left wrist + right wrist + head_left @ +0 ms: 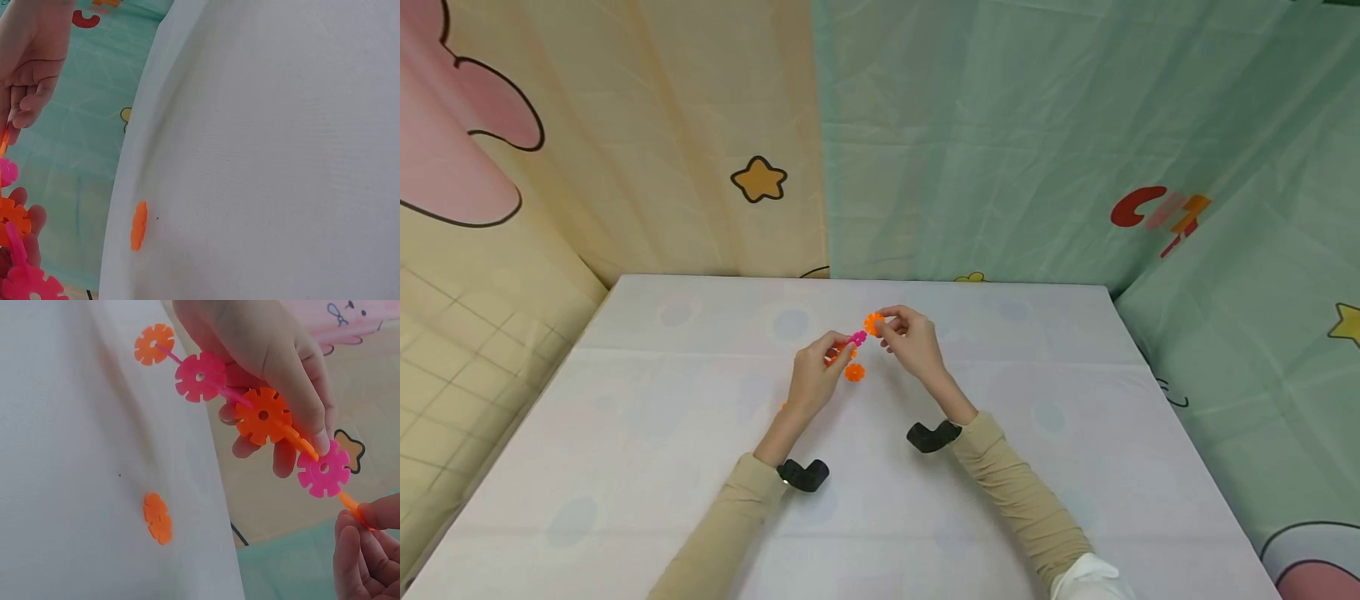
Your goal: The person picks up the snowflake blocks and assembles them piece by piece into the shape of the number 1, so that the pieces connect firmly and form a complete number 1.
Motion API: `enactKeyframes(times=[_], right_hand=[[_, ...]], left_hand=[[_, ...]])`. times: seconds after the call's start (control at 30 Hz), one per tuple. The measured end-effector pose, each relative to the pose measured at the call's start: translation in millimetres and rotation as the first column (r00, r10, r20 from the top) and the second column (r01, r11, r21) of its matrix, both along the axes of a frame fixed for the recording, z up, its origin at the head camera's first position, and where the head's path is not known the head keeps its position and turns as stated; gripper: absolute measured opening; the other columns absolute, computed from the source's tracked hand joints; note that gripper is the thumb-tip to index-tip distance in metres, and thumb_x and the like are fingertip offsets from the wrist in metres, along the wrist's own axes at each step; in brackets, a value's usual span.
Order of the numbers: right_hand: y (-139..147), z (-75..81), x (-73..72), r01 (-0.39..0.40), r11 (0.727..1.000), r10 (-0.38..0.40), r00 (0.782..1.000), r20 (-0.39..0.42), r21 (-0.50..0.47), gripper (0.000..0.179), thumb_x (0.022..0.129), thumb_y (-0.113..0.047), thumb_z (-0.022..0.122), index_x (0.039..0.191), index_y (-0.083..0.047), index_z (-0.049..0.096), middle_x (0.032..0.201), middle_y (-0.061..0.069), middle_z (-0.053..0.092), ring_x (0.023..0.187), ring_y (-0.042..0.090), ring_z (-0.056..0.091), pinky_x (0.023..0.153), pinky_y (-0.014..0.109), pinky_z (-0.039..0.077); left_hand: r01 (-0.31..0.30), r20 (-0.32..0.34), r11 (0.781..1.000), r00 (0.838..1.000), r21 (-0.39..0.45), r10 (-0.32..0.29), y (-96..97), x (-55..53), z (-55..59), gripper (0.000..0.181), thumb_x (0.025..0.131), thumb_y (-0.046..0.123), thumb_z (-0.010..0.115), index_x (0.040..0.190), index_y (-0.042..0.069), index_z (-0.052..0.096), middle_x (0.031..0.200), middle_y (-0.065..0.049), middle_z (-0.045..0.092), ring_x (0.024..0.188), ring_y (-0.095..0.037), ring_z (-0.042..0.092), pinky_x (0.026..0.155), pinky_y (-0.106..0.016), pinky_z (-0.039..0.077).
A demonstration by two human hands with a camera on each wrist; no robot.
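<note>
My left hand [815, 375] holds a chain of slotted plastic snowflake discs, orange and pink by turns. In the right wrist view its thumb and fingers are around the chain near an orange disc [253, 429]. A pink disc [310, 478] sits at the chain's far end, and another pink disc [187, 378] and an orange one [144, 350] trail towards the wrist. Between thumb and fingers my right hand [916, 343] pinches a single orange disc [872, 323]. Seen edge-on, that disc meets the rim of the end pink disc; how deep it sits, I cannot tell.
One loose orange disc [854, 373] lies flat on the white-covered table [1000, 517], just below the hands. Black wrist camera mounts [805, 476] stick out from both wrists. Printed curtains [962, 150] hang behind the table and along its sides.
</note>
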State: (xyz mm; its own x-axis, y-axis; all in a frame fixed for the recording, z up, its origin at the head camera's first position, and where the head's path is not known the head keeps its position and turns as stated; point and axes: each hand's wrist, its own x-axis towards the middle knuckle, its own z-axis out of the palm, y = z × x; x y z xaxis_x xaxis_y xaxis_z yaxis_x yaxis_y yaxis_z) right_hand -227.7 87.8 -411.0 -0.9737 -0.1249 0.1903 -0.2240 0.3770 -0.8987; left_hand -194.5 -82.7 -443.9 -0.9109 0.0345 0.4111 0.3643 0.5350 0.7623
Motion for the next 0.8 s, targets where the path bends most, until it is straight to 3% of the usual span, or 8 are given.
enactKeyframes(times=[0.43,0.67,0.8], right_hand=[[-7.7,1.0,2.5,0.021,1.0,-0.021,1.0,0.003,-0.001,0.023,0.092,-0.014,0.062,0.112,-0.003,0.065,0.086,0.025,0.068,0.073,0.039,0.066,0.061,0.023,0.054],[-9.6,1.1,4.0,0.047,0.999,-0.047,0.997,-0.065,-0.006,0.019,0.09,-0.009,0.063,0.107,-0.002,0.068,0.078,0.019,0.07,0.056,0.014,0.062,0.058,0.022,0.054],[-9.0,0.3,3.7,0.04,0.999,-0.042,0.998,-0.051,-0.033,0.019,0.089,-0.007,0.064,0.105,0.001,0.068,0.076,0.018,0.069,0.057,0.024,0.063,0.056,0.022,0.053]], left_hand=[[-0.02,-0.021,1.0,1.0,-0.024,0.019,3.3,-0.7,0.7,0.013,0.092,0.019,0.065,0.099,0.008,0.07,0.082,-0.006,0.073,0.074,-0.019,0.064,0.062,-0.022,0.051],[-0.027,-0.047,1.0,0.999,0.008,0.027,5.8,-0.4,-0.6,0.013,0.092,0.017,0.065,0.098,0.007,0.07,0.081,-0.006,0.072,0.072,-0.018,0.064,0.058,-0.018,0.049],[-0.033,-0.083,0.999,0.996,0.007,0.033,7.0,0.1,-2.2,0.013,0.091,0.018,0.066,0.096,0.007,0.071,0.079,-0.006,0.071,0.071,-0.018,0.063,0.056,-0.019,0.046]])
